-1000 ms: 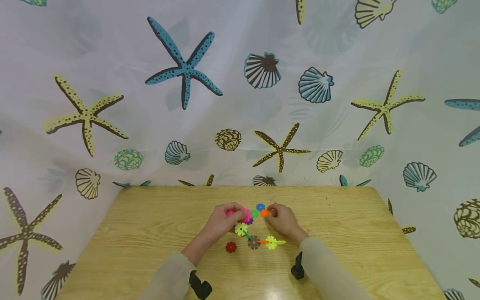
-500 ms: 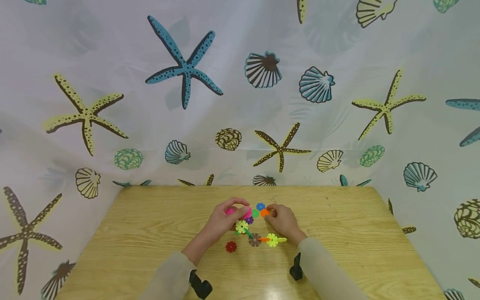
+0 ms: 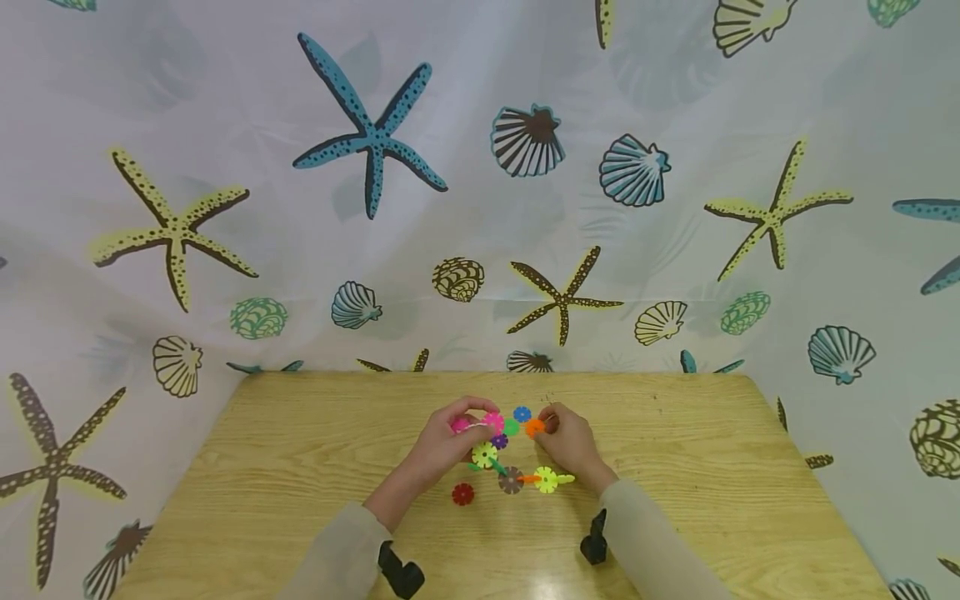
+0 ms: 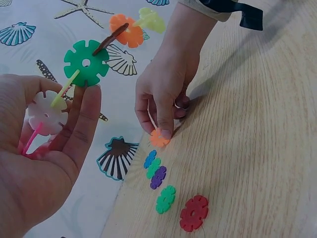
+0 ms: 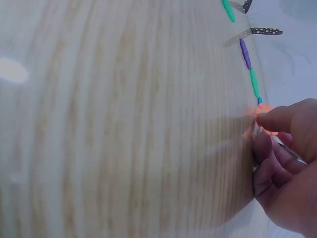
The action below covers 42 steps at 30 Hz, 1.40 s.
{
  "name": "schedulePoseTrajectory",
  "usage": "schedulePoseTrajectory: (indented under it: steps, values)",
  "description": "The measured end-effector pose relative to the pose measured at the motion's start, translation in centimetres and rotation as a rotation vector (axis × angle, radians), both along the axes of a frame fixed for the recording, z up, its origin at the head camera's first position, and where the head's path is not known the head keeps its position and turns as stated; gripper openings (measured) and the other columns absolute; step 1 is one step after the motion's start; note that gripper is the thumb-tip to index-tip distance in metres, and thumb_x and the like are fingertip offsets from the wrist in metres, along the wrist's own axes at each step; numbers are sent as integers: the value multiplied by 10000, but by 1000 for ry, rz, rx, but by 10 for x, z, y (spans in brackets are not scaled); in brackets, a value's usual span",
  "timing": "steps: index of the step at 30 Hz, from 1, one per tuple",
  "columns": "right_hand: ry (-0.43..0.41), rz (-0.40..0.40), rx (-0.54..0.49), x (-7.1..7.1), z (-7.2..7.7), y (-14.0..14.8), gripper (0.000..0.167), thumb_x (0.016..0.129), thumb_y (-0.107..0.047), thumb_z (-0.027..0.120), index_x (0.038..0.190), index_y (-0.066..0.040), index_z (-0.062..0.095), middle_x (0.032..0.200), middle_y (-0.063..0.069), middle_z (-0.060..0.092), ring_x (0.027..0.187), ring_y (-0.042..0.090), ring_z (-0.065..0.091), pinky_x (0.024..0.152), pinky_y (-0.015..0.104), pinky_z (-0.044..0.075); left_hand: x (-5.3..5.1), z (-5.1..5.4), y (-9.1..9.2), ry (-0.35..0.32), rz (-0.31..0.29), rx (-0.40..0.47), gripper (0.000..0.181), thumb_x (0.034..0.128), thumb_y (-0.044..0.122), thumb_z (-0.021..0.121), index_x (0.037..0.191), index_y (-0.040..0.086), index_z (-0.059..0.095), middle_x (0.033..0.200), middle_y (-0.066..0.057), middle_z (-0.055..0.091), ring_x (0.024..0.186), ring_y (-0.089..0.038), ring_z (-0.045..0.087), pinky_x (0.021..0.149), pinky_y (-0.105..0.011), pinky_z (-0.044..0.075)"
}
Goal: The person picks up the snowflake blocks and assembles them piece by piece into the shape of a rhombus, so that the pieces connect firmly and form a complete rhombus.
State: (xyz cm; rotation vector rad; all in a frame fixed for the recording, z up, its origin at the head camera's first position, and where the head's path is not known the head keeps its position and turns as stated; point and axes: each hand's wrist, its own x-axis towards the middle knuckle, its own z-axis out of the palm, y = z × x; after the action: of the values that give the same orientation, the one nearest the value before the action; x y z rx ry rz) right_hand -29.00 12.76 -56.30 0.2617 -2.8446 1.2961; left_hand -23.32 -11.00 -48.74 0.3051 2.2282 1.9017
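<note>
My left hand (image 3: 442,442) holds a chain of notched plastic discs, joined edge to edge, above the table. In the left wrist view a pale pink disc (image 4: 47,114) lies by its curled fingers. Farther along the chain come a green disc (image 4: 86,63), a brown one seen edge-on, an orange one (image 4: 126,30) and a yellow-green one (image 4: 150,20). My right hand (image 3: 572,440) pinches a loose orange disc (image 4: 159,138) between thumb and finger, at the tabletop. Beside it lie a blue disc (image 3: 522,414), a green disc (image 4: 153,169) and a purple disc (image 4: 158,177).
A red disc (image 4: 194,213) and another green disc (image 4: 166,199) lie flat on the wooden table (image 3: 337,467), nearer my left arm. Behind the table's far edge hangs a curtain (image 3: 465,208) printed with starfish and shells.
My left hand has raised the chain slightly. My right hand has drawn the orange disc a little to the right, away from the green and blue discs.
</note>
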Motion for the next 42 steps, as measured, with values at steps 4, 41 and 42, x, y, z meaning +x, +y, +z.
schedulePoseTrajectory:
  steps: [4, 41, 42]
  values:
    - [-16, 14, -76, 2, -1, 3, 178, 952, -33, 724, 1121, -13, 673, 931, 97, 691, 803, 165, 608, 709, 300, 528, 0, -1, 0, 3, 9, -10, 309, 1015, 188, 685, 1314, 108, 666, 871, -26, 633, 674, -121, 579, 670, -278, 591]
    - [-59, 328, -271, 34, 78, 10, 142, 1041, -149, 659, 1136, -48, 691, 897, 65, 717, 651, 247, 654, 627, 384, 583, -1, -2, 2, -27, -4, 6, 316, 1018, 151, 672, 1312, 37, 655, 916, -150, 714, 659, -122, 619, 667, -287, 597]
    - [-59, 332, -268, 35, 80, 9, 139, 1041, -151, 661, 1134, -54, 692, 912, 74, 717, 653, 239, 654, 627, 377, 583, 0, -2, 2, -24, -4, 4, 310, 1018, 153, 673, 1307, 42, 658, 907, -139, 711, 659, -121, 623, 666, -285, 600]
